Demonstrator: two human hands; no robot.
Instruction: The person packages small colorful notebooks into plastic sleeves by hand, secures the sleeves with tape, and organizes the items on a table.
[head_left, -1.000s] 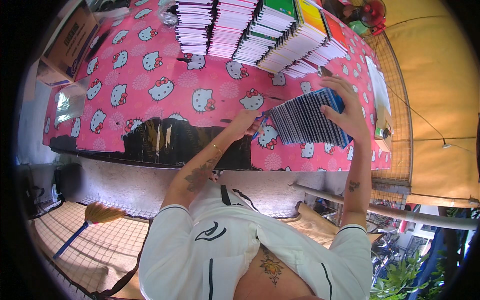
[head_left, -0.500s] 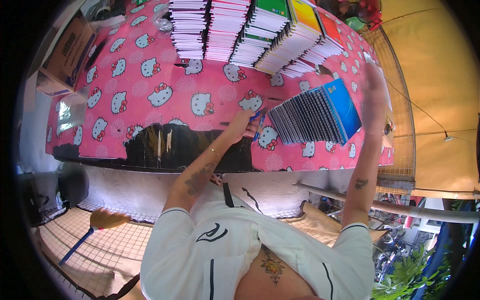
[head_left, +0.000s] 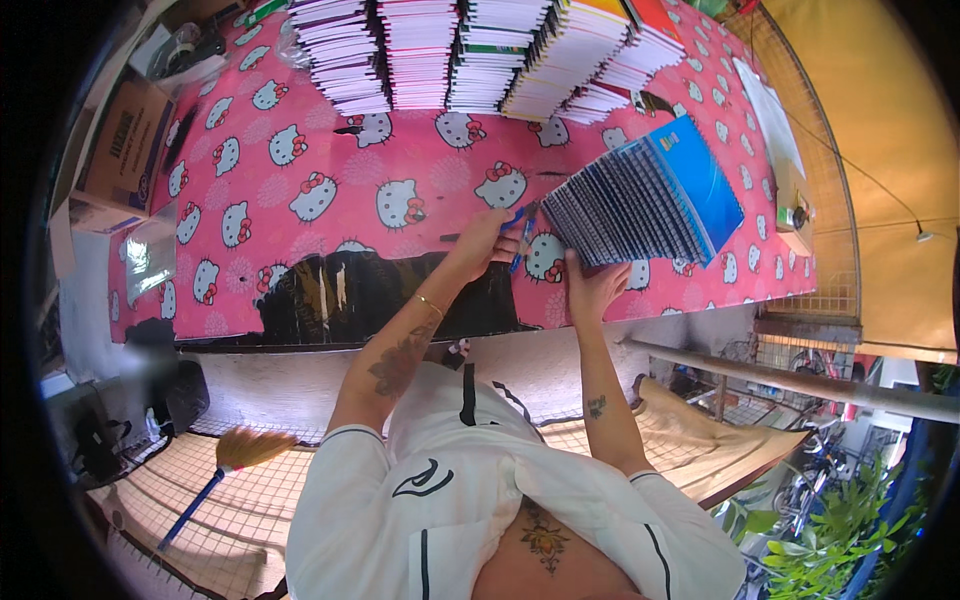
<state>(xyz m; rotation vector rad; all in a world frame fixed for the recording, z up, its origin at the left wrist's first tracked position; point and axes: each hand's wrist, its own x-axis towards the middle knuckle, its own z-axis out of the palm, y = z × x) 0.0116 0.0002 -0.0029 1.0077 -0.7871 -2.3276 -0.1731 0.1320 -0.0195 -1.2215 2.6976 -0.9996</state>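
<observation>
My left hand (head_left: 490,243) is closed around blue-handled pliers (head_left: 520,238), held just above the tabletop. Their tip points toward a leaning stack of blue-covered spiral notebooks (head_left: 632,205). The notebooks are fanned so that their dark wire bindings show in a row, with one blue cover on top at the right. At the near edge of this stack rests my right hand (head_left: 597,288), thumb up and apart from the fingers, which lie along the notebooks' lower side. Part of its fingertips is hard to make out.
Tall notebook piles (head_left: 430,60) stand along the far side of the pink patterned table cover (head_left: 340,215). A cardboard box (head_left: 125,140) is at the left, and a small box (head_left: 795,215) at the right edge. A broom (head_left: 240,455) lies below the table.
My right hand has come down from the right side of the notebook stack to its near edge. The left hand keeps the pliers in about the same place. The view has shifted slightly.
</observation>
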